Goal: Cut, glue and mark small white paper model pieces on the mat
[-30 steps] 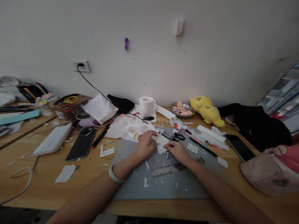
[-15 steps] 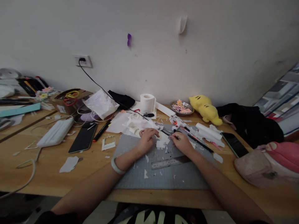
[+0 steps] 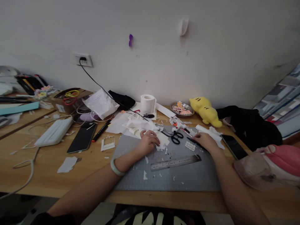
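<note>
My left hand (image 3: 148, 142) rests at the left part of the grey cutting mat (image 3: 168, 181), fingers bent and apart over white paper scraps (image 3: 163, 140). To the right, my right hand (image 3: 205, 140) is closed on a dark, thin tool (image 3: 193, 140) at the mat's right side. Between the hands lie black-handled scissors (image 3: 177, 137) and a small white cut-out piece (image 3: 190, 146). A metal ruler (image 3: 175, 162) lies in front of them. Behind my right hand is a white glue gun (image 3: 178, 124).
Behind the mat stand a white paper roll (image 3: 147, 104), a metal bowl (image 3: 182, 109) and a yellow plush toy (image 3: 206, 111). Phones (image 3: 82, 137) lie on both sides. A pink bag (image 3: 269, 165) sits at the right, a white power bank (image 3: 54, 132) at the left.
My right hand has moved right, from the scissors to the thin dark tool. The scissors and the small white piece now show uncovered. My left hand has barely moved.
</note>
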A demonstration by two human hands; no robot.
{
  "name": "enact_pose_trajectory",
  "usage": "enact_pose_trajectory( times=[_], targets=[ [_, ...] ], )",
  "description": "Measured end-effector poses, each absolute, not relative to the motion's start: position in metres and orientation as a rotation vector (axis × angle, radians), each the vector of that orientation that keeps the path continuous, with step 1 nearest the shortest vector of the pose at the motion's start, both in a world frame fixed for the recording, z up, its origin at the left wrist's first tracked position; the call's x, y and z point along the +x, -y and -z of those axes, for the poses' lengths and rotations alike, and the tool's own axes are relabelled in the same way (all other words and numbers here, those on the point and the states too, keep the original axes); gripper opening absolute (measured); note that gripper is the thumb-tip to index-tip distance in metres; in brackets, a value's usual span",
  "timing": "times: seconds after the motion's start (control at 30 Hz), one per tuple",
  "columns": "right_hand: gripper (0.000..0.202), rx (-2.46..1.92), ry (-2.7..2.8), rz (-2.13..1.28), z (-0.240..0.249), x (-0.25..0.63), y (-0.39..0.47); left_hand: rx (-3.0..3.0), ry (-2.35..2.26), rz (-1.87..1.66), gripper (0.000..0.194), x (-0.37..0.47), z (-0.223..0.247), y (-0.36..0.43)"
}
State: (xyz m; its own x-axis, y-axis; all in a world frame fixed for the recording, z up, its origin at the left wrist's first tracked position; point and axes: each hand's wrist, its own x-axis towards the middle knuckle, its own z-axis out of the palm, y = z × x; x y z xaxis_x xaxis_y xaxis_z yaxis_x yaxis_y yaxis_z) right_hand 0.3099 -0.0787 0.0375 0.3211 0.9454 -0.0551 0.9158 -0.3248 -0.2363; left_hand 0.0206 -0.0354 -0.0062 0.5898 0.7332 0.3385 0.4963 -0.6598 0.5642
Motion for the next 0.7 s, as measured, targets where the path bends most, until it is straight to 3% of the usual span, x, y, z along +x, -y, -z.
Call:
enact_pose_trajectory(
  times=[0.23,0.7],
  targets=[
    [0.007,-2.395,1.821,-0.334,-0.042,0.31,0.083,2.434,-1.011,-0.792,0.042,0.021,0.005,0.038],
    [0.012,-2.226,2.033,-0.536,-0.084,0.312,0.098,2.65,-0.975,-0.873,0.033,0.018,-0.005,0.046]
  ],
)
